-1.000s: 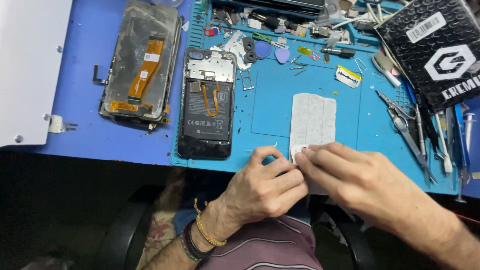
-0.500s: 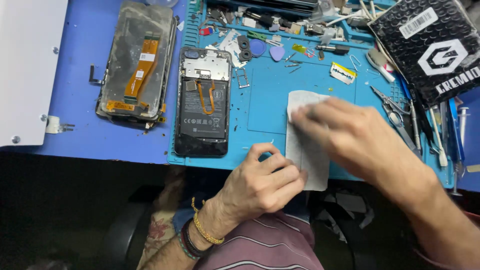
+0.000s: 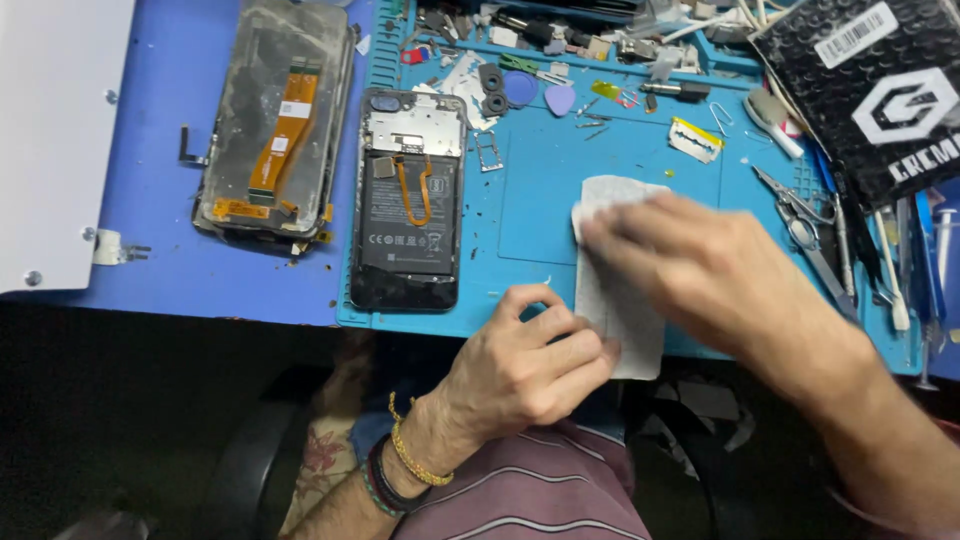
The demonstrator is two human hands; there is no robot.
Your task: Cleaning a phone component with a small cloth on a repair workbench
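A white rectangular sheet (image 3: 612, 318) lies on the teal work mat (image 3: 540, 200), with its lower end hanging over the mat's front edge. My left hand (image 3: 530, 365) pinches the sheet's lower left edge with fingers curled. My right hand (image 3: 700, 265), blurred by motion, lies palm-down across the sheet's upper half with its fingertips near the top left corner. An opened phone (image 3: 408, 200), its back off and battery and orange flex cable showing, sits left of the sheet.
A detached screen (image 3: 275, 120) with an orange flex lies on the blue pad at the left, beside a white panel (image 3: 50, 130). Small parts, picks and screws fill the mat's back trays. Scissor-like pliers (image 3: 800, 225), several thin tools and a black bubble bag (image 3: 880, 90) crowd the right.
My right hand has slid from the sheet's lower edge up over its upper half. My left hand has stayed at the lower left edge.
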